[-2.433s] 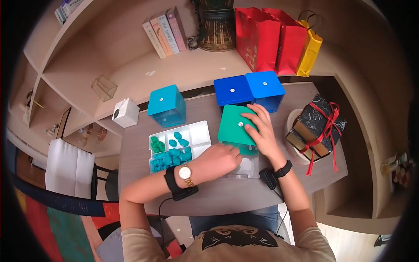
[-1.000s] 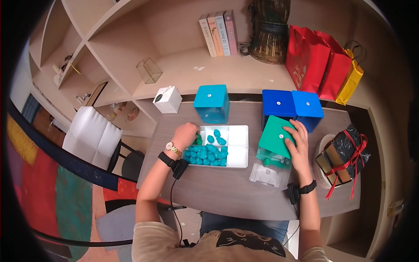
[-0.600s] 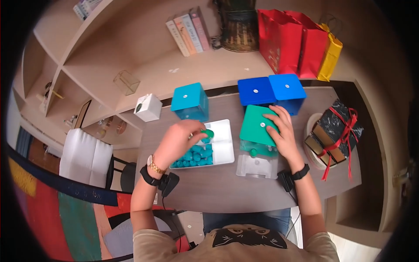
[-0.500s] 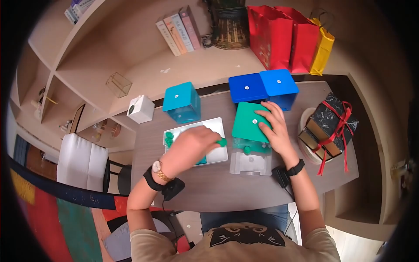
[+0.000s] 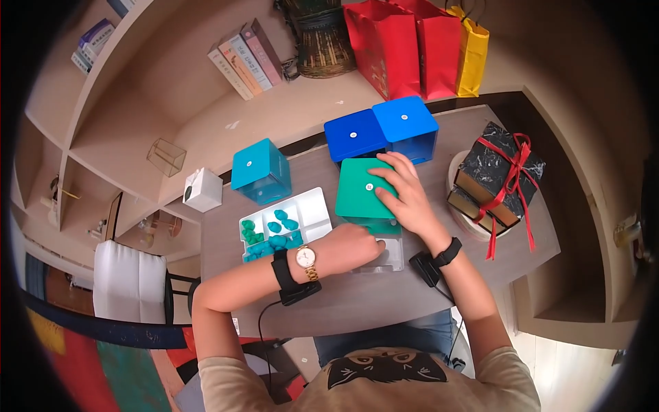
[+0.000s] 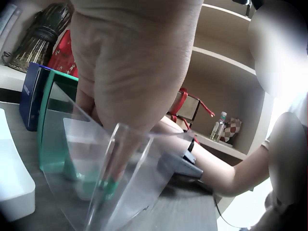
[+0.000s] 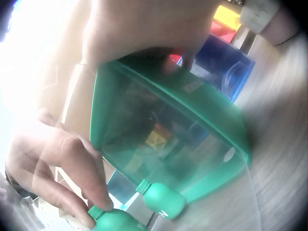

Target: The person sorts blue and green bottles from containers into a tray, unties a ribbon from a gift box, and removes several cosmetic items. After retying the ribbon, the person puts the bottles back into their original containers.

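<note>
My left hand [image 5: 347, 248] is over the clear open drawer [image 5: 393, 255] of a green-topped box [image 5: 353, 184]. In the right wrist view its thumb and finger pinch the cap of a small green bottle [image 7: 115, 220]. A second green bottle [image 7: 162, 198] lies beside it, near the box's front. My right hand [image 5: 406, 199] rests on the box's green top with its fingers spread. To the left, a white divided tray [image 5: 317, 204] holds green bottles [image 5: 251, 235] and teal bottles [image 5: 283, 221]; my left forearm hides part of it.
Behind stand a teal box [image 5: 254, 168], a dark blue box [image 5: 353, 134] and a lighter blue box [image 5: 406, 120]. A black marbled gift box [image 5: 491, 165] with red ribbon sits at the right. A white cube-shaped box [image 5: 204, 190] stands at the back left.
My left hand has come from the tray rightward to the drawer, carrying a green bottle. My right hand has stayed on the green box. The head view has shifted.
</note>
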Available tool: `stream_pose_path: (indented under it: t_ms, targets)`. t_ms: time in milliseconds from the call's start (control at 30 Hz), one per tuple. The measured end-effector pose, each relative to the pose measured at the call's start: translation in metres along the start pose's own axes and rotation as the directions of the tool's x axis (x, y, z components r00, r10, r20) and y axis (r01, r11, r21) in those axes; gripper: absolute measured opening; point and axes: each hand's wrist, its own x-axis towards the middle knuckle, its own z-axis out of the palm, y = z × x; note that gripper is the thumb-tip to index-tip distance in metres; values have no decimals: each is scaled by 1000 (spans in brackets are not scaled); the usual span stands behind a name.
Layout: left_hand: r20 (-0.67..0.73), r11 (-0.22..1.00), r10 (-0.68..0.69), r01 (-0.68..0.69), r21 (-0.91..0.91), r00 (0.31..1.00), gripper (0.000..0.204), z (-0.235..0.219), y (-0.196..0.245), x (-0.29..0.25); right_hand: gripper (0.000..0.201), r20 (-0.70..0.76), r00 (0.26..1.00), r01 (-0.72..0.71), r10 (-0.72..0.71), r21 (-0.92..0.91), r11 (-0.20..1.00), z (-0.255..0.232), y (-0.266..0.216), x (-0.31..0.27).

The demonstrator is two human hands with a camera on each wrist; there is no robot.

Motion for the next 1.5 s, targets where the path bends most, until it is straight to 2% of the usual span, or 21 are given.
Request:
stream_pose_path:
  t_ms: [33,133,233,333,533,733,833,933,1033,1133,1200,1267,1367,1467,1500]
  targets:
    - [22,1000,14,-14,9,1000,11,4,-1,5,31,-3,1000,3,-3,-1,1000,0,0,0]
    - [-34,998,64,-64,-9,997,10,17,-5,18,33,2,1000,0,0,6,1000,1,1,0]
    - [-120,992,111,-102,74,987,11,20,-3,28,35,25,1000,-14,14,23,1000,0,0,0]
    - [-178,988,91,-66,141,980,10,23,-3,31,35,21,1000,-17,16,25,1000,0,0,0]
    - [-188,984,-37,69,164,981,6,34,0,29,35,0,1000,4,-4,5,1000,4,4,-1]
    - [-129,911,-75,120,394,989,6,39,5,28,34,-16,1000,24,-24,-20,1000,4,5,0]
    - [-122,883,-79,126,452,989,6,37,6,25,35,-2,1000,17,-17,-17,1000,3,4,-1]
    - [-152,894,-53,115,432,987,10,22,11,18,35,21,1000,1,-1,4,1000,2,4,-1]
    - [-179,962,-42,89,259,983,13,-12,22,-3,34,14,1000,1,-1,4,1000,1,4,-1]
    - [-233,984,-145,165,72,962,17,-51,20,-39,33,-10,1000,9,-9,-5,1000,4,5,-1]
    - [-303,946,-307,325,8,902,17,-56,4,-70,33,-7,1000,10,-10,-7,1000,3,4,-1]
    - [-223,820,-560,572,-13,798,20,-51,-19,-102,33,-6,1000,5,-5,-9,1000,2,3,-1]
    - [-173,644,-758,764,-46,628,21,-37,-53,-152,34,3,1000,11,-11,-17,1000,1,2,0]
    - [-126,536,-839,844,-24,529,20,-6,-81,-195,34,25,1000,4,-4,-13,1000,1,0,2]
    - [-129,548,-831,836,-26,540,18,-1,-83,-203,34,27,1000,-3,4,-13,1000,1,0,2]
